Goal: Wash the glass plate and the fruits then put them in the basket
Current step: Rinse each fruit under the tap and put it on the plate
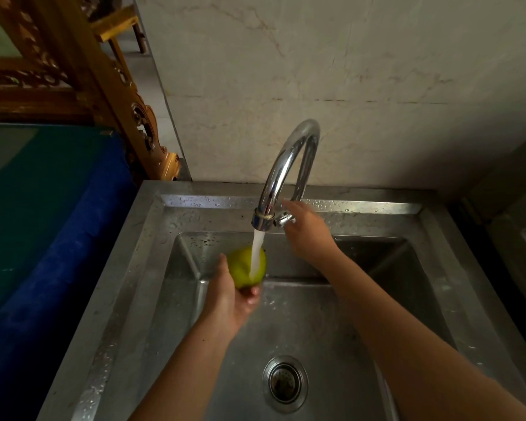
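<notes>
My left hand (228, 299) cups a round green fruit (240, 268) from below, over the steel sink (152, 268). Water (258, 253) pours from the curved chrome tap (289, 165) straight onto the fruit. My right hand (307, 235) reaches to the small lever (286, 219) on the right side of the spout; its fingers touch the lever. No glass plate or basket is in view.
The drain strainer (285, 382) sits in the sink floor near the front. A blue and green cloth-covered surface (43, 223) lies to the left of the sink. Carved wooden furniture (104, 74) stands behind it. A marble wall (346, 86) backs the sink.
</notes>
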Demonstrator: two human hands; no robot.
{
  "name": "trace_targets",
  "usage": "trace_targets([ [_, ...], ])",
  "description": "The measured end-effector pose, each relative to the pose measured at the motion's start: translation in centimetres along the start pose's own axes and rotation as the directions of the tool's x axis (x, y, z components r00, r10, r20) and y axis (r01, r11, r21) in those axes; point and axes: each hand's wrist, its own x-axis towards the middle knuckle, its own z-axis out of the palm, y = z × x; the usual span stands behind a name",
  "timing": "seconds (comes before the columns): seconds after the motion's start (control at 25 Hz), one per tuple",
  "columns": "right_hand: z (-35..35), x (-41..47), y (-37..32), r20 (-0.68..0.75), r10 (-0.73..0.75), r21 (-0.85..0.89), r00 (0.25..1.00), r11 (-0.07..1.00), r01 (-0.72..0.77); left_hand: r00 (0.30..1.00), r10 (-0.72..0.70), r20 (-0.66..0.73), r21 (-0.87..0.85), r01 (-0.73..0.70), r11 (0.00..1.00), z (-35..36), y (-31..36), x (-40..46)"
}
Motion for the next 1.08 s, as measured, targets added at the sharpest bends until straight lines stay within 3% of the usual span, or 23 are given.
trace_targets([
  [0.24,1.5,-2.0,2.2,-0.026,-0.036,-0.011,0.999,0.999,0.035,0.996,-0.080,0.034,-0.038,0.082,0.996,0.0,-0.6,0.3],
  [0.36,1.8,-4.1,3.3,0.069,0.043,-0.032,0.997,0.999,-0.041,0.994,-0.102,0.027,-0.023,0.103,0.994,-0.2,-0.8,0.1],
  [0.44,1.5,-5.0,2.8,0.106,0.121,0.098,0.987,0.986,-0.131,0.996,-0.089,0.000,-0.004,0.089,0.996,-0.3,-0.9,0.0],
  [0.52,1.3,-6.7,1.9,0.136,0.215,0.363,0.967,0.898,-0.251,0.998,-0.063,-0.015,0.030,0.063,0.998,-0.3,-1.1,-0.2],
  [0.68,0.9,-10.0,0.5,0.345,0.138,0.642,0.928,0.687,-0.341,0.998,-0.055,0.044,0.028,0.054,0.998,0.0,-1.7,-1.3],
  [0.8,-0.3,-11.1,0.5,0.284,0.113,0.744,0.952,0.600,-0.293,0.997,-0.031,0.067,0.133,0.022,0.991,0.3,-2.3,-3.0],
  [0.88,-1.4,-12.2,0.7,0.250,0.116,0.768,0.961,0.581,-0.270,0.994,0.071,0.083,0.247,-0.090,0.965,0.7,-2.6,-4.4],
  [0.96,-2.7,-13.6,1.0,0.229,0.114,0.779,0.967,0.574,-0.252,0.975,0.154,0.161,0.327,-0.200,0.924,1.4,-3.0,-6.2],
  [1.08,-5.3,-15.8,1.5,0.150,0.128,0.807,0.980,0.558,-0.196,0.931,0.145,0.336,0.401,-0.280,0.872,2.8,-4.1,-8.6],
])
